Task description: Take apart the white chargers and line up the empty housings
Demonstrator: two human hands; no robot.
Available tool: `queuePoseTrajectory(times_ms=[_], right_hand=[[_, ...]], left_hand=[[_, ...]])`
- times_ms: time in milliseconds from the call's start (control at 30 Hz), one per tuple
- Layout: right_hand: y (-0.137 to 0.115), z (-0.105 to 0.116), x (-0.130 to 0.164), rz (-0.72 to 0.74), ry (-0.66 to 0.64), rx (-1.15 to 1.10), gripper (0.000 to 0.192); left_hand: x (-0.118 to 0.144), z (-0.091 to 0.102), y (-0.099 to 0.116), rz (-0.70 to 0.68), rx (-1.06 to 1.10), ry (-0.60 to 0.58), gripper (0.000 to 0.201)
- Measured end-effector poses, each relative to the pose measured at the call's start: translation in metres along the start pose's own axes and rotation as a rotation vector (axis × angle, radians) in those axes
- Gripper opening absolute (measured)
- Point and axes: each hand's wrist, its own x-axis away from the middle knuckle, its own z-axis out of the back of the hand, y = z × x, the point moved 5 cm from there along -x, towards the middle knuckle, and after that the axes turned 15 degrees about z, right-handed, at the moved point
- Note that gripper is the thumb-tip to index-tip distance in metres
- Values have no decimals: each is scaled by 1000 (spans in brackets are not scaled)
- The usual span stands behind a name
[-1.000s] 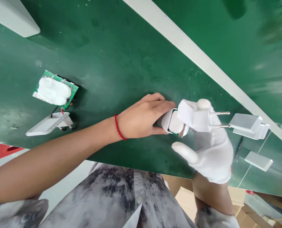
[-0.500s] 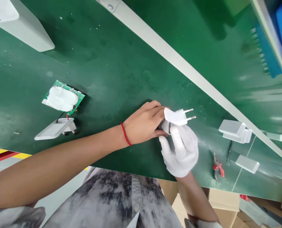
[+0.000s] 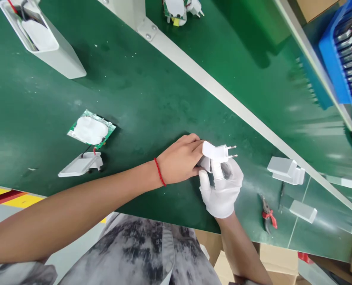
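Left hand (image 3: 180, 162), bare, red cord (image 3: 160, 172) at wrist, fingers wrapped on a white housing (image 3: 206, 163). Right hand (image 3: 221, 188), white-gloved, fingers bent up against the housing's open end and the white plug cap (image 3: 211, 150); cannot tell whether they clamp it, far fingers hidden. Cap sits tilted at the housing's mouth, two pins pointing right. Both parts are between the hands, near the front edge of the green bench (image 3: 152, 114). To the left: circuit board (image 3: 91, 130) with white pad on top, wired red and black to another plug cap (image 3: 79, 165) just beside it. Upper left, larger open white case (image 3: 64, 61), wires inside. Right: red-handled pliers (image 3: 266, 215), stacked white shells (image 3: 282, 167), flat white piece (image 3: 303, 211). Blue bin (image 3: 336, 59) upper right.
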Motion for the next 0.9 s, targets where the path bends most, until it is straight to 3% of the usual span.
queuePoseTrajectory(times_ms=[200,333,533,733,900], right_hand=[[4,-1,7,-114,-91,78,60],[3,1,2,-8,-1,82,61],[2,-4,5,111,114,50,70],[16,-5,10,-11,209,168,49],[19,17,19,-29,300,84,53]], left_hand=[[1,1,0,-8,-17,10,34],[1,-1,2,-22,-53,20,33],[-5,-5,5,20,-102,-67,30],[-5,-2,-3,28,45,-103,57],[-1,1,-8,74,124,-65,60]])
